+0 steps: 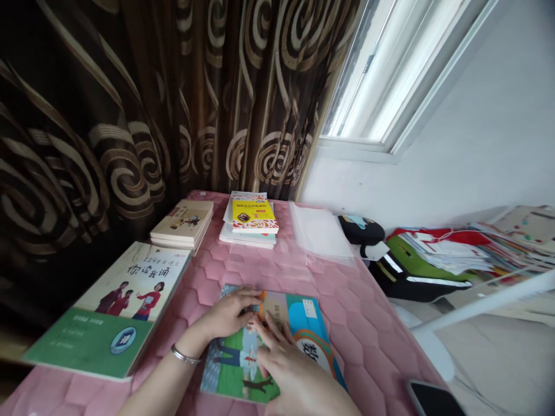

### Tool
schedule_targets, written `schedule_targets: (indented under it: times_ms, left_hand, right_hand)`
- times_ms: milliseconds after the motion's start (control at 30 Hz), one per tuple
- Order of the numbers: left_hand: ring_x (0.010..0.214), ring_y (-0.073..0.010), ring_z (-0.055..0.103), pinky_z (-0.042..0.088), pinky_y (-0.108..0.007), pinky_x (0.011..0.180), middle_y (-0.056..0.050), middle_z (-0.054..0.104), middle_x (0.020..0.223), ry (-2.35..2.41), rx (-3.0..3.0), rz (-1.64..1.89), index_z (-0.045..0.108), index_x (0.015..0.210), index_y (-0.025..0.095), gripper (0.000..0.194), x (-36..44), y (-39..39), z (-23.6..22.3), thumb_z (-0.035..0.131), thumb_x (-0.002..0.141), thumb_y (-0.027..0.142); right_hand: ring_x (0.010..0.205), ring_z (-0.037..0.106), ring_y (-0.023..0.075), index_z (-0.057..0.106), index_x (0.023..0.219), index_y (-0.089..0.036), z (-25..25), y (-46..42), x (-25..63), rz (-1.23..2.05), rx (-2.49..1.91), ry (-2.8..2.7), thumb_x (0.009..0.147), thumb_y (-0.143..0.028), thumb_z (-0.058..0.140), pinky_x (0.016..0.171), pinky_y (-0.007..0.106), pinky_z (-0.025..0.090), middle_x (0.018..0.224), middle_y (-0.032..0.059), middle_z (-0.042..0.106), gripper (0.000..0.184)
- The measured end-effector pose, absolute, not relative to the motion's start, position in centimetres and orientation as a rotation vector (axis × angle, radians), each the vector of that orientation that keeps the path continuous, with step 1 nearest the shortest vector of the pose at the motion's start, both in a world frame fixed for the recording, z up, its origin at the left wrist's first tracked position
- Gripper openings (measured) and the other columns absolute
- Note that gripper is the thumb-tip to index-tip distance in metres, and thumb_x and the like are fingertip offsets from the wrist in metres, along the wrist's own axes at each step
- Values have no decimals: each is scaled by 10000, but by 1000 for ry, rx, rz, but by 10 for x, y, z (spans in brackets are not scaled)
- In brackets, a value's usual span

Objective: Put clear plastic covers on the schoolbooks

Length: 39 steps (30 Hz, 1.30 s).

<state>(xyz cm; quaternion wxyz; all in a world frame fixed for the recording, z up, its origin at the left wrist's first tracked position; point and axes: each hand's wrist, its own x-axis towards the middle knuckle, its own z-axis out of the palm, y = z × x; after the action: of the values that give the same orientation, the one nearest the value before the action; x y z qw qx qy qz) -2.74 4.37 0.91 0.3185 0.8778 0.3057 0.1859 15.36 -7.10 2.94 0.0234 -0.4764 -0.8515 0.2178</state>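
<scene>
A textbook with a colourful illustrated cover lies turned sideways on the pink padded table cover. Its blue part carries a large printed Chinese character and a small white label. My left hand, with a silver bracelet on the wrist, rests on the upper part of the cover, its fingers laid over it and slightly bent. Beside it my right hand lies on the middle of the cover with fingers stretched out. The fingertips of both hands are close together, and neither hand grasps the book.
A large green-and-white book lies at left, near a stack of beige books. Further back sits a stack topped by a yellow-and-white book. Clear plastic sheets, a black case and a phone are toward the right.
</scene>
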Motion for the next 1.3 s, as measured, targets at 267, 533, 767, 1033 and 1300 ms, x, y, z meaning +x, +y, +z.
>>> schedule_targets:
  times_ms: [267, 533, 767, 1033, 1300]
  left_hand:
    - [1241, -224, 542, 393, -378, 1066, -79, 629, 1308, 726, 2029, 604, 703, 1089, 235, 288, -33, 48, 11, 623, 842, 358]
    - [791, -223, 654, 491, -316, 737, -74, 707, 782, 816, 1156, 820, 680, 774, 179, 632, -46, 56, 23, 466, 752, 774]
    - [546, -94, 410, 316, -209, 536, 63, 471, 549, 985, 1307, 1008, 505, 602, 185, 445, -50, 61, 21, 731, 631, 568]
    - [550, -141, 491, 350, -245, 529, 33, 549, 574, 1198, 1478, 1014, 550, 642, 201, 397, -47, 68, 6, 648, 670, 585]
    - [803, -241, 654, 491, -325, 704, -45, 662, 712, 1389, 1168, 1182, 585, 756, 190, 217, -52, 117, 8, 708, 690, 356]
  right_hand:
    - [1331, 436, 272, 658, 839, -240, 56, -71, 161, 822, -1499, -2446, 681, -222, 725, 1020, 356, 391, 1450, 22, 491, 172]
    - [602, 581, 116, 655, 778, -228, 88, -51, 180, 676, -1772, -2077, 930, -307, 442, 542, 204, 324, 666, -34, 663, 274]
    - [809, 645, 219, 671, 973, -215, 81, -21, 172, -109, -1973, -1877, 966, -282, 404, 674, 296, 421, 890, 64, 718, 276]
    - [1292, 450, 285, 558, 1291, -276, 29, -16, 132, -270, -1640, -2139, 934, -346, 526, 1076, 515, 299, 1383, 72, 546, 365]
    - [1327, 424, 312, 489, 1371, -271, 14, -20, 128, -280, -1625, -2088, 955, -374, 478, 1067, 538, 314, 1488, 80, 435, 428]
